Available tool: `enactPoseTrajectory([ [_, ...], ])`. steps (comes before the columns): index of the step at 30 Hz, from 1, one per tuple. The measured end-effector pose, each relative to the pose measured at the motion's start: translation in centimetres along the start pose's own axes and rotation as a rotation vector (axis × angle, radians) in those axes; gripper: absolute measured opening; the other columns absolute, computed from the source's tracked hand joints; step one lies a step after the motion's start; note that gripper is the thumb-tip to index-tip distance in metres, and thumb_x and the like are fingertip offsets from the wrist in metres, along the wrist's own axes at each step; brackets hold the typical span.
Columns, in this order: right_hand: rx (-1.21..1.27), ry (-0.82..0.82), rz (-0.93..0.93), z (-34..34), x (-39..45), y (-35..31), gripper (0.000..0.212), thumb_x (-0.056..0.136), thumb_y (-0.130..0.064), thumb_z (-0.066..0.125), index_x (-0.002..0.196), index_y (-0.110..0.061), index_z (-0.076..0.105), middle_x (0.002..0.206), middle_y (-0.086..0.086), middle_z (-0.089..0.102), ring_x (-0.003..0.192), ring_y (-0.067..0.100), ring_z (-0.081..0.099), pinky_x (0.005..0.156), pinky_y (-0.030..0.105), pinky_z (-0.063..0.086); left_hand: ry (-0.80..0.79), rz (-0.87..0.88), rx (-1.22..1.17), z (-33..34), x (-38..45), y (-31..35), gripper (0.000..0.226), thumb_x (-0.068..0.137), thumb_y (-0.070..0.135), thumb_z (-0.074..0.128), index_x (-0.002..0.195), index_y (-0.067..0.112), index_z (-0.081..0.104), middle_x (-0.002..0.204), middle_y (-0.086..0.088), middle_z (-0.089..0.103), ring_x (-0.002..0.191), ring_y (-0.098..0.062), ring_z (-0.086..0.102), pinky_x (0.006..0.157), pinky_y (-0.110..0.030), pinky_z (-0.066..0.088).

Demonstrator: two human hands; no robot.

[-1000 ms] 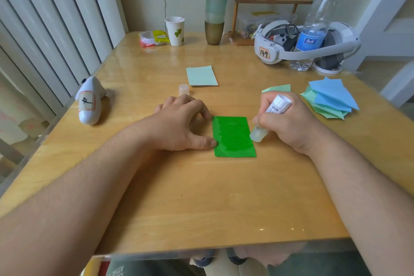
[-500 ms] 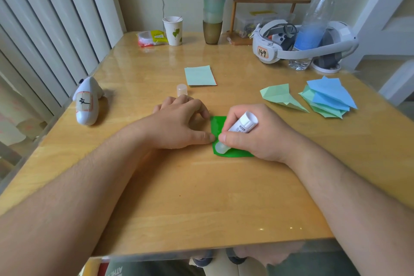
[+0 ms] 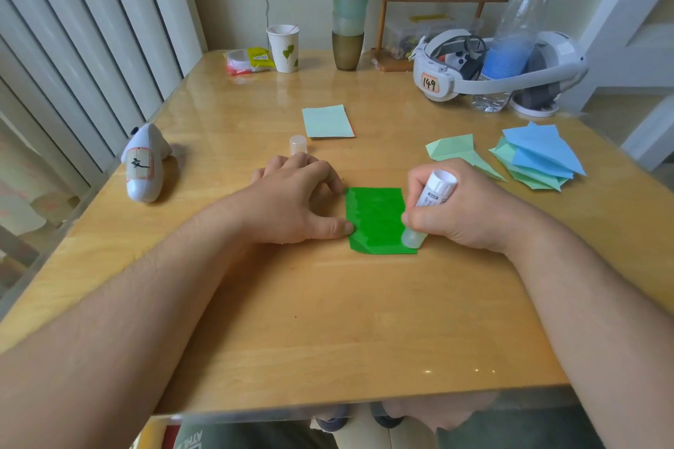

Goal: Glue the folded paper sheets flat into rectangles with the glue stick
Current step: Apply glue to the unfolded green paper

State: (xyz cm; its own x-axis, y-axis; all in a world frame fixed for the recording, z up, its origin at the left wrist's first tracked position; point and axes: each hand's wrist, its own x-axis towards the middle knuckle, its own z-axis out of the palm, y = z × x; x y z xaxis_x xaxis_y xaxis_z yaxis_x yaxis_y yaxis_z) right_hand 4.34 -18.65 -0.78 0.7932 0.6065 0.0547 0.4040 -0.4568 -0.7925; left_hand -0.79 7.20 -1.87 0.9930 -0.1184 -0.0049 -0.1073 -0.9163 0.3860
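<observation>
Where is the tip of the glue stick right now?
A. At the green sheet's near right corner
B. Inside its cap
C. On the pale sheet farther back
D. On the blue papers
A: the right hand holds the glue stick tip-down on the green sheet at its near right corner.

Two bare forearms, unsleeved to the frame's edge, with fine hair along the left one. Left hand (image 3: 299,204) and right hand (image 3: 463,211) ungloved, without rings, watch or bands. Short, plain nails. Below the near edge, dark trousers, dark shoes, and a scrap of dark cloth printed with pale capital letters.
</observation>
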Motion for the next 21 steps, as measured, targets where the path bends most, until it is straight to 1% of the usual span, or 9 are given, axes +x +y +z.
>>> enactPoseTrajectory([
  [4, 0.016, 0.030, -0.006, 0.0, 0.1, 0.2, 0.022, 0.068, -0.021, 0.070, 0.067, -0.008, 0.052, 0.064, 0.007, 0.044, 0.061, 0.016, 0.038, 0.060, 0.034, 0.030, -0.001, 0.002, 0.004, 0.0, 0.0, 0.0, 0.051, 0.074, 0.073, 0.072, 0.114, 0.048, 0.051, 0.122, 0.017, 0.040, 0.118, -0.015, 0.033, 0.105, -0.038, 0.028],
  [7, 0.190, 0.119, -0.064, 0.1, 0.3, 0.0, 0.021, 0.067, -0.011, 0.066, 0.061, -0.007, 0.047, 0.059, 0.008, 0.040, 0.058, 0.016, 0.036, 0.054, 0.030, 0.029, -0.004, 0.003, 0.006, 0.0, 0.1, 0.1, 0.051, 0.075, 0.072, 0.072, 0.114, 0.048, 0.051, 0.123, 0.018, 0.040, 0.118, -0.015, 0.033, 0.105, -0.038, 0.028],
  [9, 0.271, 0.149, -0.111, 0.5, 0.3, -0.3, 0.024, 0.070, -0.010, 0.067, 0.061, -0.005, 0.046, 0.059, 0.008, 0.041, 0.057, 0.013, 0.037, 0.052, 0.027, 0.030, -0.007, 0.007, 0.013, 0.0, 0.1, 0.0, 0.050, 0.076, 0.073, 0.071, 0.115, 0.049, 0.050, 0.125, 0.018, 0.039, 0.119, -0.015, 0.032, 0.107, -0.039, 0.027],
  [11, 0.282, 0.119, -0.142, 1.3, 0.3, -0.6, 0.024, 0.073, -0.013, 0.071, 0.065, -0.002, 0.051, 0.060, 0.009, 0.045, 0.058, 0.013, 0.039, 0.053, 0.025, 0.032, -0.017, 0.008, 0.021, 0.1, 0.1, -0.1, 0.048, 0.078, 0.071, 0.070, 0.114, 0.049, 0.049, 0.125, 0.019, 0.039, 0.120, -0.015, 0.031, 0.108, -0.039, 0.027],
  [13, 0.242, 0.064, -0.145, 2.1, 0.3, -0.7, 0.022, 0.075, -0.019, 0.075, 0.069, -0.005, 0.058, 0.063, 0.010, 0.049, 0.060, 0.015, 0.042, 0.055, 0.029, 0.034, -0.024, 0.005, 0.019, 0.2, 0.1, -0.1, 0.050, 0.075, 0.074, 0.069, 0.114, 0.050, 0.048, 0.125, 0.019, 0.039, 0.120, -0.015, 0.031, 0.108, -0.040, 0.027],
  [15, 0.191, 0.018, -0.130, 2.7, 0.4, -0.8, 0.022, 0.076, -0.025, 0.077, 0.071, -0.011, 0.061, 0.065, 0.006, 0.051, 0.061, 0.016, 0.044, 0.057, 0.032, 0.034, -0.034, -0.002, 0.026, 0.1, 0.1, -0.1, 0.059, 0.065, 0.083, 0.064, 0.113, 0.052, 0.047, 0.125, 0.019, 0.038, 0.120, -0.015, 0.030, 0.107, -0.039, 0.027],
  [18, 0.136, -0.017, -0.118, 3.1, 0.5, -1.0, 0.022, 0.076, -0.032, 0.079, 0.073, -0.016, 0.064, 0.064, -0.004, 0.053, 0.062, 0.012, 0.045, 0.059, 0.033, 0.036, -0.050, -0.009, 0.023, 0.0, 0.0, 0.0, 0.063, 0.060, 0.084, 0.067, 0.111, 0.053, 0.046, 0.125, 0.019, 0.037, 0.119, -0.014, 0.029, 0.108, -0.040, 0.027],
  [21, 0.103, -0.026, -0.109, 3.2, 0.3, -1.2, 0.021, 0.076, -0.034, 0.080, 0.073, -0.019, 0.065, 0.065, -0.006, 0.055, 0.063, 0.010, 0.047, 0.059, 0.031, 0.037, -0.055, -0.011, 0.012, -0.1, 0.0, 0.0, 0.067, 0.055, 0.087, 0.063, 0.110, 0.053, 0.046, 0.125, 0.019, 0.038, 0.119, -0.013, 0.030, 0.107, -0.039, 0.027],
])
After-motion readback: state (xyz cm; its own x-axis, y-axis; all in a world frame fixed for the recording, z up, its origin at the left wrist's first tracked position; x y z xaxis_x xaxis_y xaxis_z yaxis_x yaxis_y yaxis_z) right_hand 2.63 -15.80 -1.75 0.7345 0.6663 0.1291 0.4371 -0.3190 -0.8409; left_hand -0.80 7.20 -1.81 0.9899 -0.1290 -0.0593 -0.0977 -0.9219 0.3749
